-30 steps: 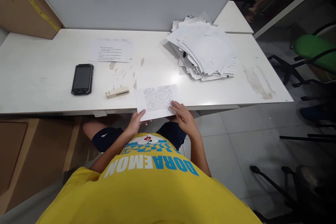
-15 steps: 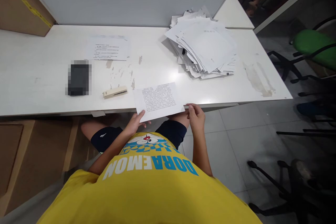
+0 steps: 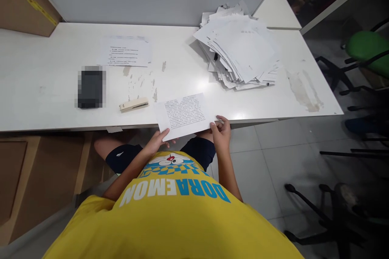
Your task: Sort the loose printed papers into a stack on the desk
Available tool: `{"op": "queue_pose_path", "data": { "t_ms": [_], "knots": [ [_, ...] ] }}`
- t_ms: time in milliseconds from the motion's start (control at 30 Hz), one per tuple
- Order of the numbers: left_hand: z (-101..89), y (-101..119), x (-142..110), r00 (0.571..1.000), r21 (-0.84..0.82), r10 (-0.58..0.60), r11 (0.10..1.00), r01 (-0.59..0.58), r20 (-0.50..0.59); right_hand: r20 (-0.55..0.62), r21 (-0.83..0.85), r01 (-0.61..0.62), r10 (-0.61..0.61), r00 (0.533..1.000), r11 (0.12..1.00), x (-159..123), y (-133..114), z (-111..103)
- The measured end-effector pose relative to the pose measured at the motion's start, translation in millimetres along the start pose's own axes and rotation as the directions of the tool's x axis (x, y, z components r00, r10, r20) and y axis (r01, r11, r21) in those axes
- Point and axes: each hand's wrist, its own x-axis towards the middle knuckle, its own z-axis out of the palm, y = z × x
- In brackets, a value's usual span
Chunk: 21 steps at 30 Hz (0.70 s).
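The left hand [image 3: 155,143] pinched the printed paper [image 3: 184,114] at its lower left corner, the thumb flat on top and the other fingers underneath. The right hand [image 3: 221,133] was at the paper's lower right corner, its thumb touching the edge and its fingers curled with a narrow gap; whether they gripped the paper, I could not tell.

The paper lay at the centre of the frame, its near edge out past the edge of the white table [image 3: 179,58]. It was white, slightly tilted and densely printed in dark lines, with pale margins.

Around it on the table were one cream stapler [image 3: 134,105] just beside it, one pixelated dark object [image 3: 91,88] at centre left, one other printed sheet [image 3: 125,52] at upper left, and one untidy paper pile [image 3: 243,50] at upper right, its sheets too many to count.
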Motion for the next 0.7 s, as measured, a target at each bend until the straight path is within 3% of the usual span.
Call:
{"op": "queue_pose_path", "data": {
  "t_ms": [200,433,700],
  "knots": [
    [0.2,0,1,0.998,-0.013,0.01,1.0,-0.01,-0.055,0.062,0.043,-0.003,0.0,0.998,0.999,1,-1,-1],
    [3.0,2,1,0.995,-0.004,0.004,1.0,-0.005,-0.1,0.043,-0.001,-0.055,0.055,0.998,0.998,-4,-7,-6],
    [1.2,6,6,0.994,-0.011,-0.012,1.0,0.011,-0.106,0.076,0.112,-0.134,0.126,0.989,0.985,0,-16,-4]
  ]
}}
